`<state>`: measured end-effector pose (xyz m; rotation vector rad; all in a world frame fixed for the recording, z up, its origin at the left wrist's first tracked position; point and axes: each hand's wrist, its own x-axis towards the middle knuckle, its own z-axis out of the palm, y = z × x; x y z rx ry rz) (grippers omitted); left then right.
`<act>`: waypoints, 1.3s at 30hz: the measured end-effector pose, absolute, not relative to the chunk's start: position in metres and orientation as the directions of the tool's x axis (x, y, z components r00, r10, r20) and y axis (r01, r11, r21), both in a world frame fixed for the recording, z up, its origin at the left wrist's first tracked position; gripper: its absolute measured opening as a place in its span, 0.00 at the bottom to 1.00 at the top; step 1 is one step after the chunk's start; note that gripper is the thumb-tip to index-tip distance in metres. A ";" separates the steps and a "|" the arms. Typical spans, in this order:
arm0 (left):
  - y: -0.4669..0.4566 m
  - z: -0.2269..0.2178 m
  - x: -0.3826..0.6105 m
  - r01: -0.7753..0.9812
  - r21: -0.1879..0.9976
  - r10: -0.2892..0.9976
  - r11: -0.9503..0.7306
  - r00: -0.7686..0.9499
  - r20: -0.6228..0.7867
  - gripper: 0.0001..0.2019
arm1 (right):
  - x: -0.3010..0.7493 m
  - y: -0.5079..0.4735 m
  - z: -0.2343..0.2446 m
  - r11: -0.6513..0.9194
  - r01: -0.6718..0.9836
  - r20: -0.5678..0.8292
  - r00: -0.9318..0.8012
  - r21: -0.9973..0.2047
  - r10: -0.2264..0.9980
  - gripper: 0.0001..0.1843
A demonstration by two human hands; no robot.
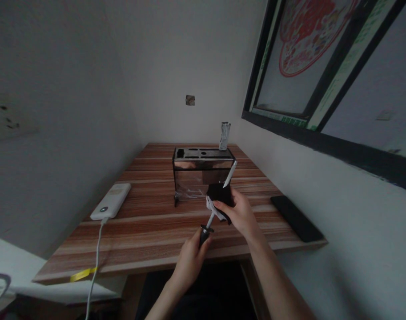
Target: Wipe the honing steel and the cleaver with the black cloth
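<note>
My left hand [192, 257] is closed round the dark handle of a sharpening rod [212, 218], held over the front part of the wooden table [149, 222]. The pale rod slants up and to the right, its tip near the knife block. My right hand [240, 214] grips a black cloth [219, 198] with a white part, wrapped round the rod's middle. Just behind my hands stands a shiny metal knife block [203, 166] with empty slots on top.
A white power bank [112, 201] with a white cable [96, 262] lies at the table's left. A black phone [296, 218] lies at the right edge. A small silvery packet [224, 135] stands at the back. Walls close in on both sides; a dark-framed window is on the right.
</note>
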<state>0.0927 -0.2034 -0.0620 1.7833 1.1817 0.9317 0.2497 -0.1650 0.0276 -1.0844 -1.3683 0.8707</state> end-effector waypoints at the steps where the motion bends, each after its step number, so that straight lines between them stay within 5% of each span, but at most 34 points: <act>1: -0.203 -0.062 0.093 0.363 0.895 0.943 -0.259 0.297 0.152 0.14 | 0.252 -0.163 0.030 0.308 0.107 0.316 0.059 -0.945 0.947 0.19; 19: -0.205 -0.065 0.090 0.397 0.882 0.944 -0.253 0.299 0.136 0.15 | 0.287 -0.122 0.066 0.493 0.084 0.499 0.228 -0.866 0.836 0.15; 39: -0.205 -0.060 0.090 0.436 0.864 0.941 -0.253 0.318 0.115 0.13 | 0.275 -0.122 0.055 0.447 -0.038 0.418 0.294 -0.894 0.860 0.17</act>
